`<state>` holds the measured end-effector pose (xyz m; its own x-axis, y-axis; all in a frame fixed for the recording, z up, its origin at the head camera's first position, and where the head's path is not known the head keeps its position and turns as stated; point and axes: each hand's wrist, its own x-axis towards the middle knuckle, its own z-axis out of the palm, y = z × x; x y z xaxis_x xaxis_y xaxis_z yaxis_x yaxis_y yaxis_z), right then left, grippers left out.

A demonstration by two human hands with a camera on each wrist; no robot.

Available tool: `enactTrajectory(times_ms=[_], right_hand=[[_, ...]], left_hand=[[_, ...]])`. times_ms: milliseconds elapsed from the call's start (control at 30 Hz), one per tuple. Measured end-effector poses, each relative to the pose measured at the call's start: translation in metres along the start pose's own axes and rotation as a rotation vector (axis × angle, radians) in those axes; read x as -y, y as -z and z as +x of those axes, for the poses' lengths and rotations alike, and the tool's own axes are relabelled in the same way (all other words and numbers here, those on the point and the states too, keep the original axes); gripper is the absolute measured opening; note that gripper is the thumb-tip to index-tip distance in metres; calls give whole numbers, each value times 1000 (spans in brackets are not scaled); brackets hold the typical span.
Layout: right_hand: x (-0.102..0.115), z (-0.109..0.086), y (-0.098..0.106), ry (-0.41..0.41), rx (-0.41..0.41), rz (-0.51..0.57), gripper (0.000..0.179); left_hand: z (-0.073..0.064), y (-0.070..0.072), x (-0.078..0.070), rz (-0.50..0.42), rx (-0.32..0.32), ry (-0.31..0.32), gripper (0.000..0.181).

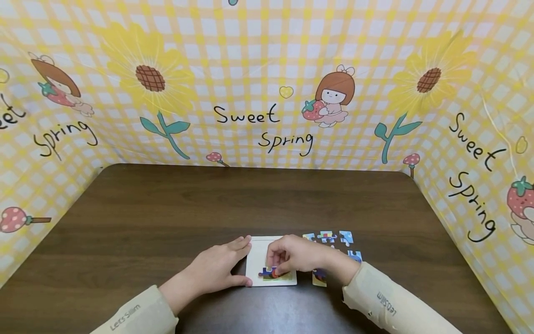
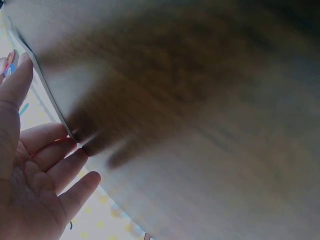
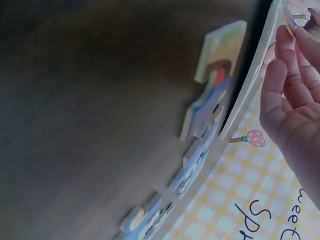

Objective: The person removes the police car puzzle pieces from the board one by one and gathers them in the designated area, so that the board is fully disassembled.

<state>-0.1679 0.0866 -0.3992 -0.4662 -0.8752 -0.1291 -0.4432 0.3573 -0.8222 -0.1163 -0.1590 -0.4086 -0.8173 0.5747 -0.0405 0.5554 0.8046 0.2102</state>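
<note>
A white puzzle tray (image 1: 260, 253) lies near the front edge of the brown table (image 1: 258, 199). My left hand (image 1: 233, 265) rests flat against the tray's left side, fingers straight and thumb at the front corner. In the left wrist view its fingertips (image 2: 75, 147) touch the tray's pale edge (image 2: 60, 112). My right hand (image 1: 278, 265) pinches a colourful puzzle piece (image 1: 272, 273) low on the tray, beside pieces that lie there. The right wrist view shows that hand (image 3: 292, 100) with the piece (image 3: 295, 19) at its fingertips, next to the tray's rim (image 3: 250, 85).
Several loose puzzle pieces (image 1: 331, 237) lie right of the tray, one (image 1: 319, 277) by my right wrist; they show edge-on (image 3: 212, 80) in the right wrist view. A yellow checked "Sweet Spring" cloth (image 1: 267, 93) walls the table at back and sides.
</note>
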Motion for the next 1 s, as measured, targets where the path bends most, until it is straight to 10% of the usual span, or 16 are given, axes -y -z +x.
enactTrajectory(times_ms=[1000], right_hand=[[-11, -44, 30, 1, -87, 32, 4]], left_hand=[[1, 0, -1, 14, 23, 4, 83]])
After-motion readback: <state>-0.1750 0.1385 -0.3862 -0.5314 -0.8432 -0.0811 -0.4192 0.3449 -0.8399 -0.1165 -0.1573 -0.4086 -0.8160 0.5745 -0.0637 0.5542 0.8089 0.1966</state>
